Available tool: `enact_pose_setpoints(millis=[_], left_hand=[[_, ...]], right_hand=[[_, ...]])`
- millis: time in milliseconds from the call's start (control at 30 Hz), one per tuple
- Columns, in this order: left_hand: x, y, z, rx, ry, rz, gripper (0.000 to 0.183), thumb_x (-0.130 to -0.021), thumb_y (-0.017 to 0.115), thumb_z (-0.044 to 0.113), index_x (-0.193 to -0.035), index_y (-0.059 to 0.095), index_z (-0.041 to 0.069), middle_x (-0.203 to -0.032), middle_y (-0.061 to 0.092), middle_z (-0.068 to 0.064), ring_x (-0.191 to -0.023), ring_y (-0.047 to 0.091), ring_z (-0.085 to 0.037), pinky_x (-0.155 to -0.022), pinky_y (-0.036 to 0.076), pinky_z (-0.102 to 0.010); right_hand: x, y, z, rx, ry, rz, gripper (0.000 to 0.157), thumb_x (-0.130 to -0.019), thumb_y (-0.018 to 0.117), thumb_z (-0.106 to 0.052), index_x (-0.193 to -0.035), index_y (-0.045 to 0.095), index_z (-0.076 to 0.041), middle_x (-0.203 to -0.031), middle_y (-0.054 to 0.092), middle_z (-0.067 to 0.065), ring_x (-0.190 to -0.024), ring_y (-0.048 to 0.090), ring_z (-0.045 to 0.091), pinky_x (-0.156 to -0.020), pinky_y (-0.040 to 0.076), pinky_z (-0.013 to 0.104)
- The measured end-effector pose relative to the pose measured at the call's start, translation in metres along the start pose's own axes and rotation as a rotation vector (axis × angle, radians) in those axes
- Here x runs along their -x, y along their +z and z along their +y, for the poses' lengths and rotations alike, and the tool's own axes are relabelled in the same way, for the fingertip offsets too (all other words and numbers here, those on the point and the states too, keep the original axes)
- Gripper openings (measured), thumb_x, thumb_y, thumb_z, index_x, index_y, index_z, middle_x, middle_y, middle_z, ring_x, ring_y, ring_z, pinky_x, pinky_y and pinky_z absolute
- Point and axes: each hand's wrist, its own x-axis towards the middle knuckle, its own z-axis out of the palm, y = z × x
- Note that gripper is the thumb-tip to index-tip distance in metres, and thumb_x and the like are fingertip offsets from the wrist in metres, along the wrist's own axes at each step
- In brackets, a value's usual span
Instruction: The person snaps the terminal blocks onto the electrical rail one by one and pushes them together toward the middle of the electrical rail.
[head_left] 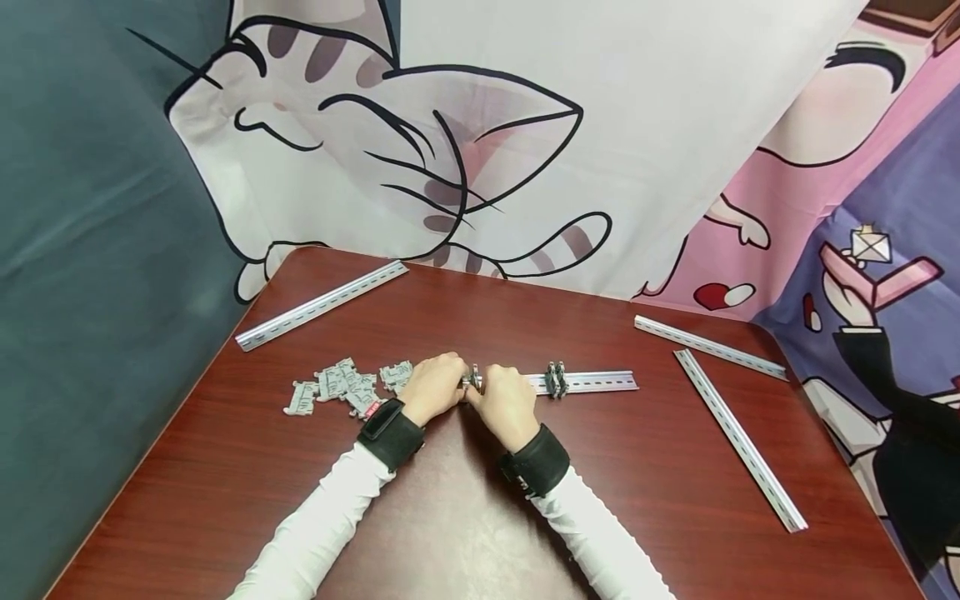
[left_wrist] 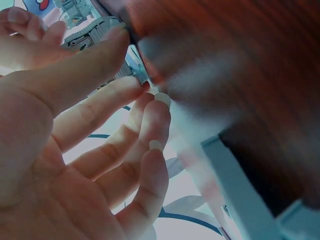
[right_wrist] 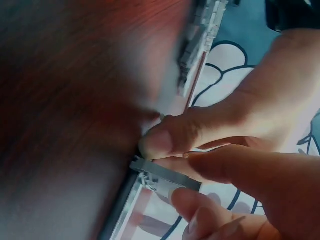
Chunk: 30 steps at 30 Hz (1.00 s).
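A grey DIN-rail terminal block [head_left: 474, 379] stands on a slotted metal rail [head_left: 603, 382] between my two hands. My left hand [head_left: 435, 389] pinches the block from the left, thumb and index finger at its edges, the other fingers loosely bent in the left wrist view. From the other side my right hand [head_left: 507, 407] holds the same terminal block [right_wrist: 167, 175] between thumb and fingers. Farther right along the rail sit a few more terminal blocks [head_left: 556, 380]. My left hand covers the rail's left part in the head view.
Left of the hands lies a group of loose grey terminal blocks [head_left: 341, 383]. One spare rail [head_left: 322, 306] rests at the back left; two others, a rear rail [head_left: 708, 347] and a longer-looking rail [head_left: 741, 440], lie on the right. Printed cloth [head_left: 637, 108] hangs behind the table [head_left: 622, 517].
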Motion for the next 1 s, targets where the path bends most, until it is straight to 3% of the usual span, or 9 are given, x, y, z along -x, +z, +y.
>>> enact_pose_setpoints(millis=[467, 767, 1000], left_hand=[[-0.001, 0.000, 0.001, 0.001, -0.009, 0.007, 0.012, -0.074, 0.079, 0.015, -0.073, 0.068, 0.011, -0.076, 0.062, -0.005, -0.072, 0.064, -0.024, -0.062, 0.051, -0.041], [-0.003, -0.002, 0.002, 0.010, -0.026, -0.019, 0.019, -0.071, 0.083, 0.022, -0.072, 0.068, 0.011, -0.077, 0.062, -0.004, -0.070, 0.061, -0.020, -0.061, 0.050, -0.039], [-0.003, -0.002, 0.001, 0.029, -0.040, -0.042, 0.018, -0.071, 0.083, 0.021, -0.072, 0.068, 0.012, -0.078, 0.062, -0.003, -0.069, 0.059, -0.019, -0.062, 0.049, -0.039]], right_hand=[[-0.003, 0.004, 0.002, -0.023, -0.025, 0.003, 0.041, -0.068, 0.079, -0.034, -0.049, 0.047, -0.017, -0.055, 0.059, 0.004, -0.049, 0.059, 0.025, -0.038, 0.035, 0.034], [-0.006, 0.002, 0.013, -0.030, -0.001, -0.032, 0.039, -0.068, 0.072, -0.020, -0.047, 0.039, -0.018, -0.050, 0.052, 0.000, -0.046, 0.053, 0.021, -0.038, 0.033, 0.034], [-0.007, -0.001, 0.021, -0.020, 0.024, -0.059, 0.034, -0.069, 0.072, -0.022, -0.049, 0.046, -0.017, -0.056, 0.060, 0.005, -0.053, 0.061, 0.027, -0.040, 0.039, 0.038]])
